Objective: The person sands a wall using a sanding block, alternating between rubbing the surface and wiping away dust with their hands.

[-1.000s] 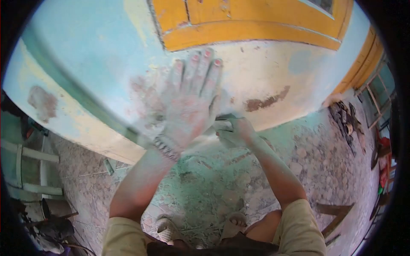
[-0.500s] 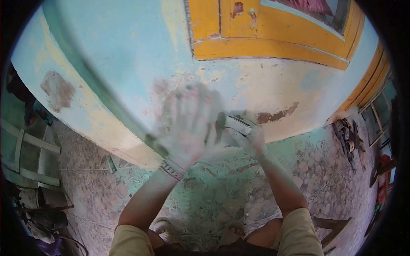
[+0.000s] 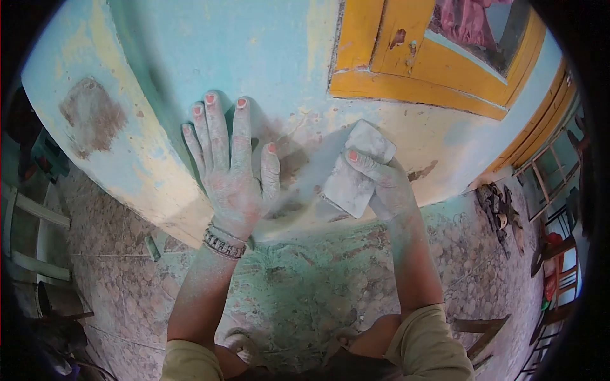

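Note:
My left hand (image 3: 232, 171), coated in pale dust, lies flat with fingers spread against the light-blue wall (image 3: 254, 51), beside its raised green corner strip. A bracelet (image 3: 223, 242) circles the wrist. My right hand (image 3: 389, 184) grips a dust-whitened rectangular sanding block (image 3: 356, 171), the thumb across its face and the other fingers hidden behind. The block is tilted, close to the cream lower part of the wall. Between the hands, a patch of bare, scuffed plaster (image 3: 292, 159) shows through the paint.
An orange window frame (image 3: 413, 92) with chipped paint is set in the wall at upper right. Green dust coats the stone-patterned floor (image 3: 292, 292). Sandals (image 3: 499, 213) lie by the wall at right, near wooden chairs (image 3: 562, 273). A small green piece (image 3: 152, 248) lies at left.
My left hand has gone from a blur to resting flat, further left and higher on the wall. The block in my right hand has turned its broad face into view. The camera view has shifted.

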Demonstrator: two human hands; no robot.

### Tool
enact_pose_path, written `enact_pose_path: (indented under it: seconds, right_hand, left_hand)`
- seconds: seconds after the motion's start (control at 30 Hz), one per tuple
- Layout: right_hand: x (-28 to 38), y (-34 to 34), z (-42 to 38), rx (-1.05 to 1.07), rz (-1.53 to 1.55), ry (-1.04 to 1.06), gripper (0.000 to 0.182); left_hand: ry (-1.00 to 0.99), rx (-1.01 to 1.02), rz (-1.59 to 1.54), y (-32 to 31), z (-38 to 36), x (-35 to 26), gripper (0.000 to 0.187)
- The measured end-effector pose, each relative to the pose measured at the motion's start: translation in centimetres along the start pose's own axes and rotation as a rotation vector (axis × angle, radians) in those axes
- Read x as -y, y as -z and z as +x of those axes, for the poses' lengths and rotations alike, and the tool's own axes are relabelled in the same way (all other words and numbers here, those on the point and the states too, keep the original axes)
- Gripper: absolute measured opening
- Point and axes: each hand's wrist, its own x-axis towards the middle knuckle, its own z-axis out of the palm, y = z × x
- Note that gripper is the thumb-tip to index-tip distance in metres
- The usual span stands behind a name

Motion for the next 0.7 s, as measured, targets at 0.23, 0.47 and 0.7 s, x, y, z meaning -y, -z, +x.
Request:
enact_pose_path:
  seconds: [0.23,0.47,0.7]
  right_hand:
    - [1.2,-2.9,-0.8,0.295,-0.122,0.129,0.041]
    - [-1.6,-5.0,0.3,0.076,0.074,0.417,0.034]
    - [-0.3,-8.4,0.3,0.191,-0.14,0.248,0.037]
  left_hand:
    - [-0.111,0.026,-0.02,1.0,0.1,2.5,0.055]
    - [-0.123,0.003,-0.085,1.4,0.9,2.4,0.056]
    - [0.067,0.083,-0.14,0.0,-0.4,1.6,0.063]
